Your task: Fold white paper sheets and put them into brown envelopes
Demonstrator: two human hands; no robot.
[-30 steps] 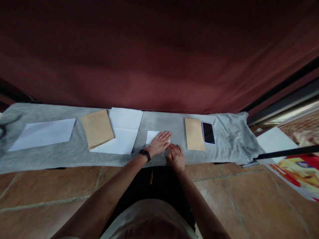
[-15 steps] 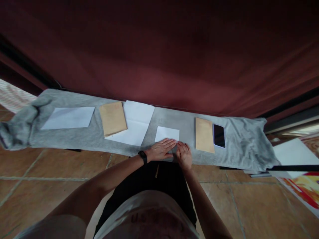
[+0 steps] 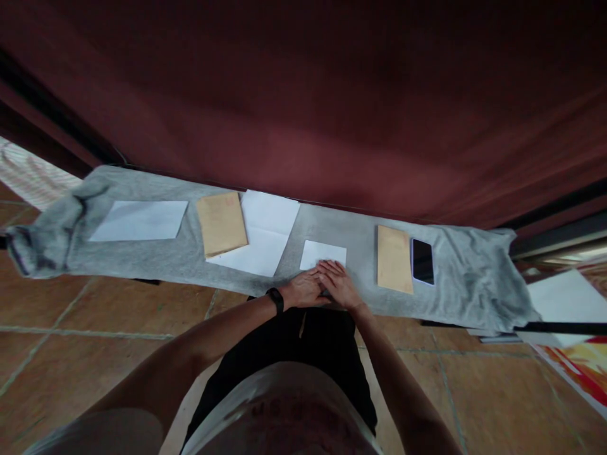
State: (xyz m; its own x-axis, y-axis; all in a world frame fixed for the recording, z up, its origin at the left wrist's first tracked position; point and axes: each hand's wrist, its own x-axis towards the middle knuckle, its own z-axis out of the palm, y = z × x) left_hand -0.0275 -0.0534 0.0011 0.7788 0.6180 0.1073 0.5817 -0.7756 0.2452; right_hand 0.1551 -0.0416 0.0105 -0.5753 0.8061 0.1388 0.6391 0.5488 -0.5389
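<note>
A small white sheet of paper (image 3: pixel 324 251) lies flat on the grey cloth at the near edge. Over its lower edge my left hand (image 3: pixel 302 289) rests flat, a dark band on its wrist. My right hand (image 3: pixel 340 284) lies across the left fingertips, its fingers stretched out and pressing down over the paper's near edge. The paper's lower part is hidden under both hands. To the left is a larger white sheet with a crease (image 3: pixel 266 240), partly under a brown envelope (image 3: pixel 222 224).
The grey cloth (image 3: pixel 341 221) covers a narrow surface before a dark red curtain (image 3: pixel 303 151). Another white sheet (image 3: pixel 140 220) lies far left. On the right are a second brown envelope (image 3: pixel 393 259) and a phone (image 3: pixel 422 261). Tiled floor (image 3: pixel 118 366) shows below.
My right hand has moved left from the paper's right corner onto the left fingertips, and its curled fingers have straightened. The view has shifted slightly.
</note>
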